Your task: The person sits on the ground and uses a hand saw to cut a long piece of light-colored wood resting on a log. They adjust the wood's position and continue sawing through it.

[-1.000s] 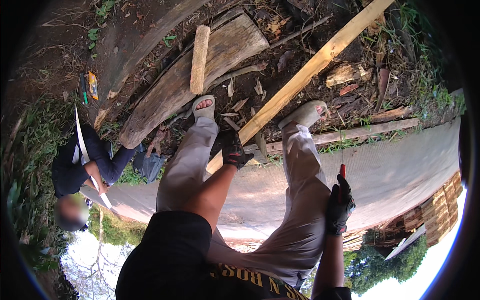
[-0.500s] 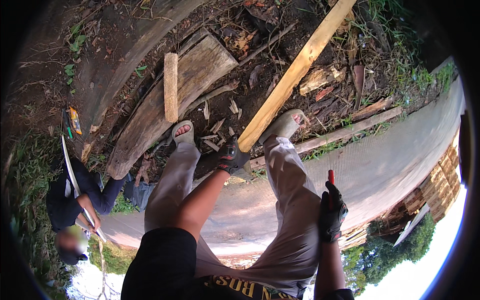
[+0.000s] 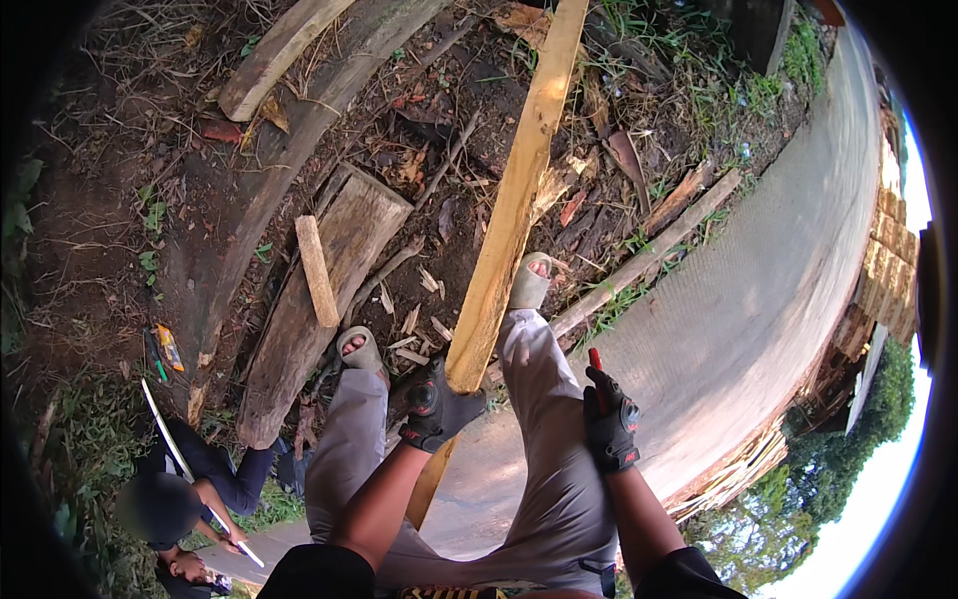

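A long yellowish wooden plank point(image 3: 504, 235) slants up from between my legs to the far edge of the view. My left hand point(image 3: 435, 407), in a black glove, is closed around its near part, and the plank's near end sticks out below the wrist. In my right hand point(image 3: 611, 421), also gloved in black, is a slim red pen-like tool point(image 3: 596, 361) whose tip points upward; its exact kind is unclear. This hand hovers beside my right thigh, apart from the plank.
A short rough wood piece point(image 3: 316, 272) rests on a thick weathered slab point(image 3: 349, 225) at left. A narrow board point(image 3: 649, 262) lies along the pale paved strip point(image 3: 738, 290). At lower left a person point(image 3: 235, 479) holds a long pale strip point(image 3: 172, 439). Wood chips litter the soil.
The plank has come closer to my body, its near end now reaching past my left hand. My right hand still holds the red tool. The whole view has shifted.
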`<state>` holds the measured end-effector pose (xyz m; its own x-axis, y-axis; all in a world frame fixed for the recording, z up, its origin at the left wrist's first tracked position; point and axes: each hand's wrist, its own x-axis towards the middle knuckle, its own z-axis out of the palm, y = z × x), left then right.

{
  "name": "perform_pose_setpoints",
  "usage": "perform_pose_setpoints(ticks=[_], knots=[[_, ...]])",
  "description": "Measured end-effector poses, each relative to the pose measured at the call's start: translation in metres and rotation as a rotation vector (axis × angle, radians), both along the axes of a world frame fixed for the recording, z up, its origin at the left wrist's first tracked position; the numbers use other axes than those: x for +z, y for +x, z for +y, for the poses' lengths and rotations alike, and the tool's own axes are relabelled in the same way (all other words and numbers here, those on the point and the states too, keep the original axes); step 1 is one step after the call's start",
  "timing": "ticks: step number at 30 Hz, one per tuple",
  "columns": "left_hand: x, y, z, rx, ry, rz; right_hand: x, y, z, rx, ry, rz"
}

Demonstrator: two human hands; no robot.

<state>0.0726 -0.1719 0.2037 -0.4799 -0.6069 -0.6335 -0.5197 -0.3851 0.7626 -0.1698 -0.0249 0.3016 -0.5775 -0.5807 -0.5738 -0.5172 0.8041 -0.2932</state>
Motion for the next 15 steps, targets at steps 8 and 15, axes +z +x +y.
perform_pose_setpoints(ticks=[8, 15], knots=[[0.016, 0.003, 0.028, 0.03, -0.012, 0.04, 0.008, 0.018, -0.005, -0.083, 0.045, -0.028], [0.023, -0.017, 0.018, -0.172, 0.074, -0.043, 0.01, 0.004, 0.002, -0.063, -0.021, 0.018]])
